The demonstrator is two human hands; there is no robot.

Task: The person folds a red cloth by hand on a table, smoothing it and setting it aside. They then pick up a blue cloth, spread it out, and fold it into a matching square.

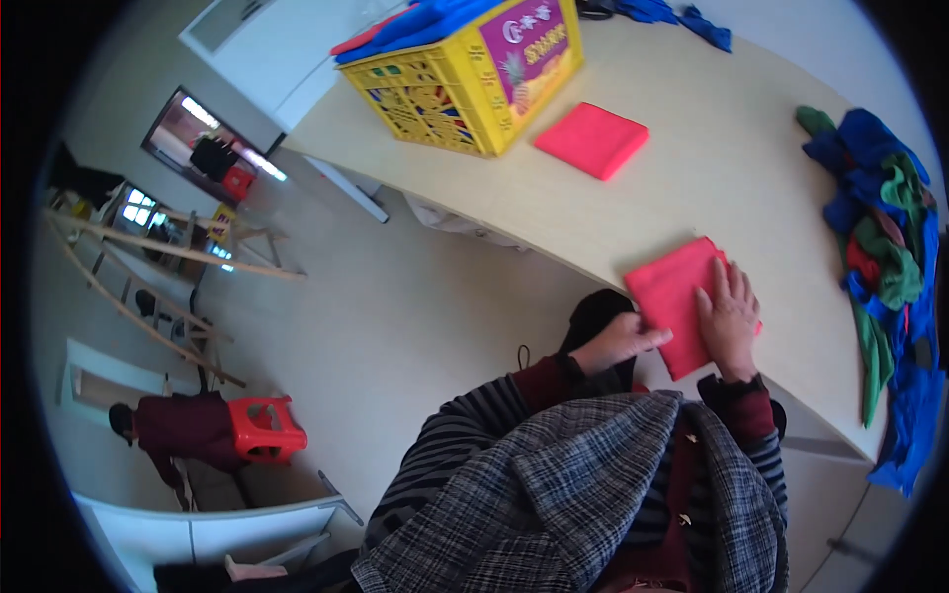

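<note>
A folded pinkish-red cloth [674, 287] lies at the near edge of the table, one corner reaching over the edge toward me. My left hand [618, 343] pinches its left side, thumb on top and the other fingers hidden under it. Flat across the right part of the cloth rests my right hand [730, 314], fingers stretched out. Farther back sits a second folded cloth [593, 139] of the same colour, lying flat by itself.
A yellow plastic crate [481, 104] with blue and red cloths [425, 25] on top stands at the back left. Crumpled blue, green and red cloths [880, 227] heap along the table's right side. Another person [188, 432] is beside a red stool [267, 430] at far left.
</note>
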